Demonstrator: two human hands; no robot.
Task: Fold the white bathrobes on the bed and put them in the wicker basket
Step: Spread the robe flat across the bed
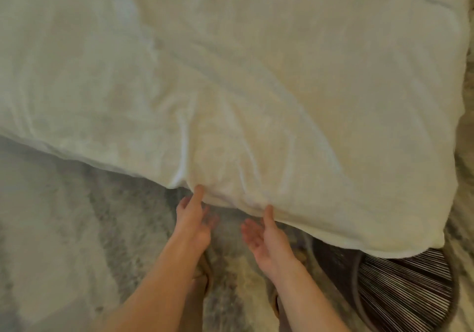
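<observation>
White terry cloth of a bathrobe (256,116) is spread across the bed and hangs over its near edge, blurred and hard to tell apart from the bedding. My left hand (193,218) is at that edge with its thumb touching the cloth and its fingers spread loose below. My right hand (266,239) is palm up beside it, thumb against the hem, fingers straight and free of the cloth. A dark striped wicker basket (405,295) stands on the floor at the lower right, its far side hidden under the overhanging cloth.
A shaggy grey rug (77,229) covers the floor in front of the bed. My feet in sandals (205,275) stand on it between my forearms. The bed's right edge lies near the frame's right side.
</observation>
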